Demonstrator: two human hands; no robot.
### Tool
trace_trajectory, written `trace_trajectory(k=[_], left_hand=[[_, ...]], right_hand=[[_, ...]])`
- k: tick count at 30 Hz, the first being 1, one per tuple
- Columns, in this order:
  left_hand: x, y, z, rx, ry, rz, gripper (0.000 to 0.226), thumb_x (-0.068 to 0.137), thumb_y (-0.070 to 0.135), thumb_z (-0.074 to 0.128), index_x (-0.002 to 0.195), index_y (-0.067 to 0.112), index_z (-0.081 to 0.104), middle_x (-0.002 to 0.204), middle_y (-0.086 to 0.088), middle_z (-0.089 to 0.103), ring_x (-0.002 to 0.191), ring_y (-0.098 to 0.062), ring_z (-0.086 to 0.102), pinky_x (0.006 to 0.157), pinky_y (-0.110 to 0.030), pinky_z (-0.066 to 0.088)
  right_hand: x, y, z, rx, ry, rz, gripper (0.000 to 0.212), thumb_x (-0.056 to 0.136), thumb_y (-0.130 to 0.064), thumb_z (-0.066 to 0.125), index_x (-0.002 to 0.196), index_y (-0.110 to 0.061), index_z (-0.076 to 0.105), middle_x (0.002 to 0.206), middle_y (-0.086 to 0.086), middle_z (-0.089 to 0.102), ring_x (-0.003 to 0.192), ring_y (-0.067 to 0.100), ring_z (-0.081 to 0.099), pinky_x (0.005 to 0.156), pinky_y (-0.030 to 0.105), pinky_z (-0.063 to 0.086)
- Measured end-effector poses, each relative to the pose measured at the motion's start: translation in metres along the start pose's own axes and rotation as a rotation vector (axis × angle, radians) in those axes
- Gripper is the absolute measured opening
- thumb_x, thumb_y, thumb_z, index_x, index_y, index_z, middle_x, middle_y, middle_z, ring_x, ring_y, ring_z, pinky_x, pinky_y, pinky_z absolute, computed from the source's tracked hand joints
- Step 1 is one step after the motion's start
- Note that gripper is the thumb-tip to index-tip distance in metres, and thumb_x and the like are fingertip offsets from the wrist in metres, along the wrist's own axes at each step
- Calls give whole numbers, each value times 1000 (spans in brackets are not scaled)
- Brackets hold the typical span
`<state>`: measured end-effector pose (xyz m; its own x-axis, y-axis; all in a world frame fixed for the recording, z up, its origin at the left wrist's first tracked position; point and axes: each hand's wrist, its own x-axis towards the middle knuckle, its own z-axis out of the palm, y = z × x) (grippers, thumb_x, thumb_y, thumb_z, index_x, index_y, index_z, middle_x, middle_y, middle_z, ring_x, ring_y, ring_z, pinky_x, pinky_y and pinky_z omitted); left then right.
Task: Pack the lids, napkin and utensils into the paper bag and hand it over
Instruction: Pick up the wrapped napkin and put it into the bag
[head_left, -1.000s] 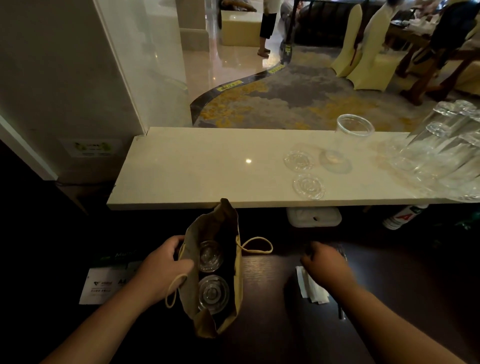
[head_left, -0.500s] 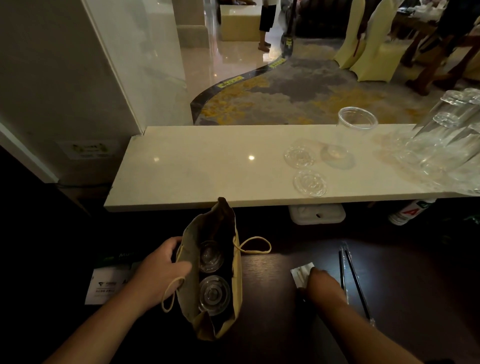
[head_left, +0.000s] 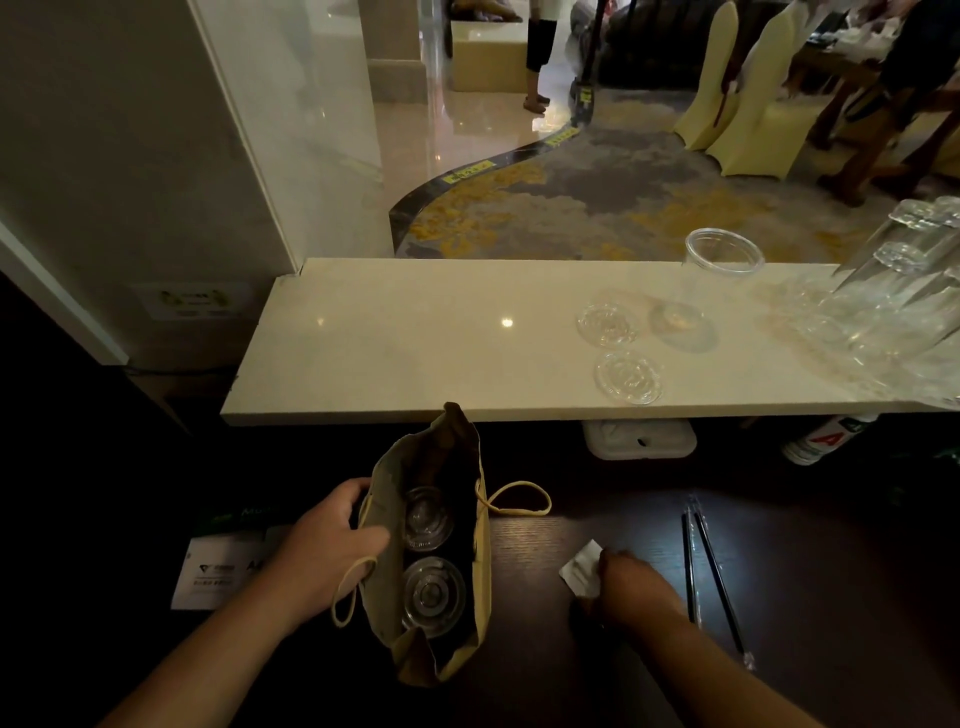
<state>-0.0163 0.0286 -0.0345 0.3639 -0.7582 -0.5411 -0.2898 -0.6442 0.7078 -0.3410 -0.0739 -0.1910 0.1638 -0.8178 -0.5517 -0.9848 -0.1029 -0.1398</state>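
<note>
Dark wood table (head_left: 545, 675) under you, pale stone counter (head_left: 415, 353) just beyond. Your left hand (head_left: 332, 540) clamps left rim of paper bag (head_left: 480, 587), fingers curled over edge, holding mouth wide. Bag stands open, two clear lids (head_left: 431, 592) inside, one above other. Your right hand (head_left: 631, 584) presses down on white napkin (head_left: 579, 569), fingers bunched; real grip or not, can't tell. Wrapped black utensils (head_left: 711, 571) lie just right of that hand, not touching. Two more lids (head_left: 628, 376) plus clear cup (head_left: 722, 260) sit up on counter.
</note>
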Motion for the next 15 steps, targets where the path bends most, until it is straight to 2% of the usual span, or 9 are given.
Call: trace_trajectory(k=[1, 3, 6, 9, 10, 12, 14, 15], left_hand=[[-1, 0, -1, 14, -1, -8, 42, 88, 7, 67, 92, 48, 54, 95, 0, 75, 87, -19, 71, 70, -34, 57], [0, -1, -2, 15, 7, -5, 38, 86, 9, 67, 98, 44, 58, 94, -1, 76, 86, -20, 72, 72, -38, 60], [3, -5, -3, 31, 3, 9, 38, 80, 13, 68, 105, 41, 60, 94, -2, 77, 88, -23, 74, 84, -49, 62], [0, 0, -5, 25, -21, -3, 41, 83, 13, 68, 112, 40, 58, 100, -2, 76, 93, -23, 72, 87, -49, 61], [1, 0, -5, 21, -27, -11, 41, 82, 15, 69, 109, 42, 57, 101, -2, 75, 93, -23, 71, 87, -49, 61], [3, -2, -6, 3, -22, -18, 42, 68, 26, 72, 103, 44, 59, 101, -3, 76, 95, -26, 73, 89, -53, 61], [11, -10, -6, -44, -22, -20, 51, 56, 32, 70, 105, 41, 63, 101, -7, 78, 95, -30, 75, 89, -61, 60], [11, -10, -6, -46, -25, -19, 53, 58, 29, 70, 109, 38, 63, 101, -8, 78, 94, -30, 75, 88, -61, 61]], right_hand=[[0, -1, 3, -23, 30, -7, 48, 90, -42, 69, 129, -17, 56, 127, 4, 63, 116, 22, 63, 93, 32, 51], [-1, -3, 8, -97, 68, -6, 36, 100, -27, 53, 133, -14, 53, 133, 7, 61, 118, 24, 62, 93, 33, 51], [-4, -4, 8, -82, 122, -13, 28, 104, -19, 43, 127, -16, 58, 127, 4, 64, 112, 21, 65, 88, 31, 51], [-5, -10, -5, 29, 148, -23, 11, 103, -23, 49, 107, -25, 60, 103, -6, 63, 98, 18, 65, 77, 28, 45], [-5, -14, -12, 74, 152, -20, 9, 100, -26, 53, 106, -24, 60, 98, -6, 63, 97, 18, 66, 75, 28, 44], [-5, -23, -27, 175, 178, -20, 18, 92, -32, 63, 107, -22, 63, 97, -2, 70, 95, 20, 69, 72, 31, 50], [-11, -36, -45, 276, 249, -53, 15, 87, -35, 68, 96, -24, 63, 87, -4, 69, 85, 19, 68, 66, 30, 48], [-14, -43, -57, 321, 294, -77, 15, 87, -36, 69, 88, -24, 60, 80, -5, 68, 76, 16, 66, 60, 30, 44]])
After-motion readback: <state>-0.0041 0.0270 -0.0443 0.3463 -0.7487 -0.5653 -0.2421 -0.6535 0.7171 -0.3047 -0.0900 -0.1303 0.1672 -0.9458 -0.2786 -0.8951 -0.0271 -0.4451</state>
